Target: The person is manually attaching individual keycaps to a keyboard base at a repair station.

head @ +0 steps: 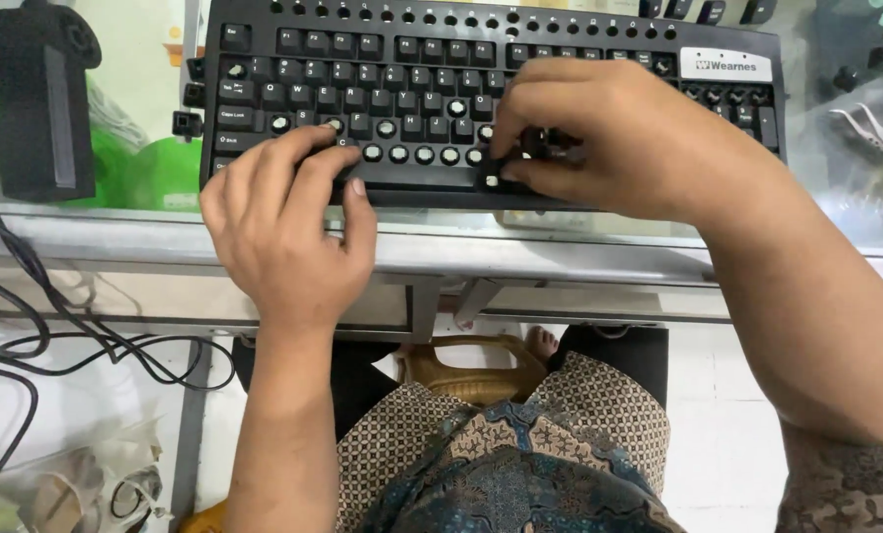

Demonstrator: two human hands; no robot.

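At nine o'clock the left hand point(283, 232) rests loosely open, steadying the black keyboard point(362, 89) on the glass desk point(115, 212). At one o'clock the right hand point(599, 133) pinches a keycap point(538, 143); many keys look bare yet.

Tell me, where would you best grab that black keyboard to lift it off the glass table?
Probably by the two short ends of the keyboard, one hand from each side. It is long, flat and lies level on the glass table, with many keycaps missing, so the top gives poor purchase. The left hand and right hand now rest on its front row.
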